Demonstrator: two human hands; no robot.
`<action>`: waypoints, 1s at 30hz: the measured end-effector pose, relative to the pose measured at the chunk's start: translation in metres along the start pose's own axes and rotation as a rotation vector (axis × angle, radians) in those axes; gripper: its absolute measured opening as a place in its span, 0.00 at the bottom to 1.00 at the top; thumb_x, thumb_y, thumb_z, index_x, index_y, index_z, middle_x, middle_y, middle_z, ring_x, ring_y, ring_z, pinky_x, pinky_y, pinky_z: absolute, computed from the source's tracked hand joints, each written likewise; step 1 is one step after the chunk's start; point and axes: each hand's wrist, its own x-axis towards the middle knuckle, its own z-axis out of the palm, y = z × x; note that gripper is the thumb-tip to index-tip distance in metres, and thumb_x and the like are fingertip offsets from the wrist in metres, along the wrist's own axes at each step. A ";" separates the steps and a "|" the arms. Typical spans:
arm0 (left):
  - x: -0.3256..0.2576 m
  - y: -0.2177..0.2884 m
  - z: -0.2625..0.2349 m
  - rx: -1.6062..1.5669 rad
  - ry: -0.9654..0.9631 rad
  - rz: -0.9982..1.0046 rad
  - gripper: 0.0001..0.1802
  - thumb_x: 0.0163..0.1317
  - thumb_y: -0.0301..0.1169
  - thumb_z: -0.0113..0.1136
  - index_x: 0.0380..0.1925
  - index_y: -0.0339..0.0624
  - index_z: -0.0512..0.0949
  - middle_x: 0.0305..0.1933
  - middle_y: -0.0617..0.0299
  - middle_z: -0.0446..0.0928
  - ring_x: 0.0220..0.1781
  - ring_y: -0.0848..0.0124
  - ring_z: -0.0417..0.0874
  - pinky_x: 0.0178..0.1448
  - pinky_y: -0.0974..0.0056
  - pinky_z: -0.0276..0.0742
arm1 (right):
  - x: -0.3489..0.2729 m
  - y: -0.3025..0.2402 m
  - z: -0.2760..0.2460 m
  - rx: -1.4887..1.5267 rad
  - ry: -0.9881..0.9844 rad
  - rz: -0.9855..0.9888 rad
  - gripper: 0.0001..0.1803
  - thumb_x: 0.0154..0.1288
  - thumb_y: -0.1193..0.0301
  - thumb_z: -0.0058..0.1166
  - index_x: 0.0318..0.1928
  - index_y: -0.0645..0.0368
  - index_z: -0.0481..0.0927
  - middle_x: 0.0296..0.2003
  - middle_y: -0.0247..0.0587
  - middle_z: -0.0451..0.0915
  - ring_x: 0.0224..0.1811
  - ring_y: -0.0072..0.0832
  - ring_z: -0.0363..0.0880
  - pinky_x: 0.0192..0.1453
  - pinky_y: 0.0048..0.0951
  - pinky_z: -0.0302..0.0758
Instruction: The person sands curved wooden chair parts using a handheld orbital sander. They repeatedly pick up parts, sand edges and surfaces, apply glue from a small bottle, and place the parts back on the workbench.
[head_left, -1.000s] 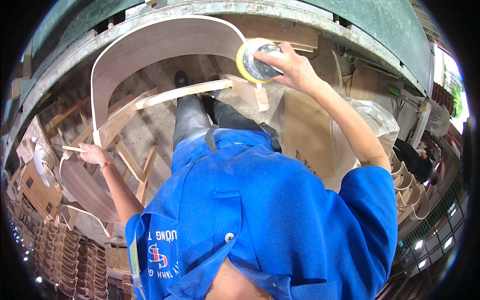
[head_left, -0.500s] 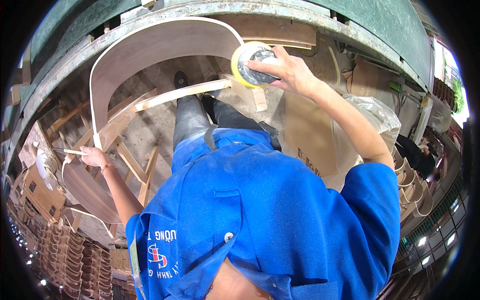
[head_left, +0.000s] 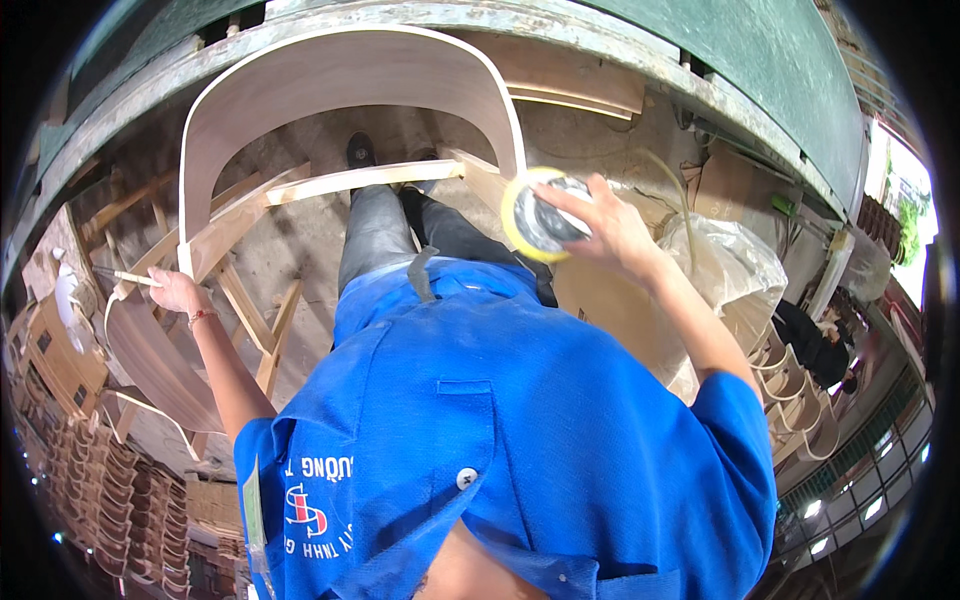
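Observation:
My right hand (head_left: 610,230) grips a round sander (head_left: 548,214) with a yellow rim and a dusty black-and-grey top. The sander is at the right end of a curved wooden panel (head_left: 350,75), a pale U-shaped shell with a thin edge; whether they touch, I cannot tell. My left hand (head_left: 180,292) is closed around a thin, pale stick (head_left: 136,278) with a narrow tip, just below the panel's left end. Its fingertips are partly hidden.
The panel stands by a wooden frame (head_left: 365,180) before a green-sided bench (head_left: 770,85). A second curved panel (head_left: 155,345) is below my left hand. Clear plastic (head_left: 735,260) and cardboard (head_left: 620,310) lie right. Stacked curved pieces (head_left: 110,500) are lower left; a person (head_left: 815,340) is far right.
My right hand has moved the sander right and down, along the panel's right end toward me. My left hand stays near the panel's left end with the stick. The whole view has shifted slightly.

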 end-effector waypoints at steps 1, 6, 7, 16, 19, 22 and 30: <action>0.000 0.000 0.000 -0.014 0.002 0.020 0.29 0.71 0.47 0.48 0.20 0.30 0.68 0.19 0.53 0.70 0.24 0.61 0.68 0.35 0.52 0.65 | -0.005 -0.003 -0.003 0.033 0.011 0.039 0.46 0.49 0.69 0.68 0.68 0.21 0.64 0.46 0.53 0.70 0.42 0.51 0.80 0.49 0.44 0.81; 0.004 -0.004 0.001 -0.034 -0.014 -0.008 0.28 0.71 0.48 0.49 0.27 0.28 0.71 0.22 0.51 0.71 0.27 0.61 0.69 0.38 0.54 0.67 | -0.002 -0.006 0.000 0.028 0.162 0.151 0.46 0.48 0.68 0.69 0.68 0.23 0.64 0.45 0.52 0.71 0.44 0.51 0.80 0.48 0.44 0.80; 0.007 -0.006 0.001 -0.021 -0.024 -0.031 0.28 0.71 0.48 0.50 0.28 0.28 0.71 0.23 0.51 0.72 0.28 0.61 0.70 0.38 0.54 0.67 | 0.001 -0.004 0.005 0.015 0.203 0.148 0.46 0.48 0.68 0.69 0.68 0.23 0.64 0.45 0.52 0.71 0.44 0.51 0.80 0.47 0.44 0.80; 0.002 -0.001 0.003 -0.077 -0.027 -0.046 0.27 0.71 0.48 0.51 0.31 0.27 0.72 0.25 0.51 0.73 0.29 0.61 0.71 0.40 0.55 0.68 | -0.011 -0.018 0.013 0.079 0.202 0.139 0.44 0.46 0.72 0.70 0.65 0.28 0.70 0.42 0.53 0.72 0.41 0.50 0.80 0.44 0.43 0.81; 0.007 -0.010 -0.004 -0.002 -0.080 -0.044 0.27 0.71 0.48 0.52 0.31 0.28 0.72 0.25 0.52 0.74 0.29 0.61 0.71 0.39 0.55 0.68 | -0.006 -0.023 0.015 0.121 0.211 0.167 0.43 0.47 0.73 0.69 0.66 0.32 0.70 0.42 0.52 0.72 0.41 0.48 0.79 0.47 0.43 0.79; 0.004 -0.009 0.002 -0.043 -0.040 -0.017 0.27 0.71 0.48 0.52 0.30 0.29 0.72 0.25 0.52 0.73 0.28 0.62 0.70 0.39 0.55 0.68 | -0.013 -0.028 0.009 0.166 0.157 0.186 0.44 0.47 0.73 0.69 0.66 0.30 0.69 0.42 0.52 0.73 0.41 0.48 0.79 0.46 0.43 0.79; 0.006 -0.005 -0.002 -0.026 -0.071 -0.011 0.28 0.70 0.49 0.52 0.30 0.28 0.72 0.27 0.49 0.74 0.32 0.57 0.72 0.42 0.54 0.68 | -0.010 -0.030 0.007 0.118 0.120 0.192 0.43 0.48 0.72 0.69 0.67 0.34 0.69 0.43 0.53 0.74 0.45 0.50 0.80 0.49 0.42 0.79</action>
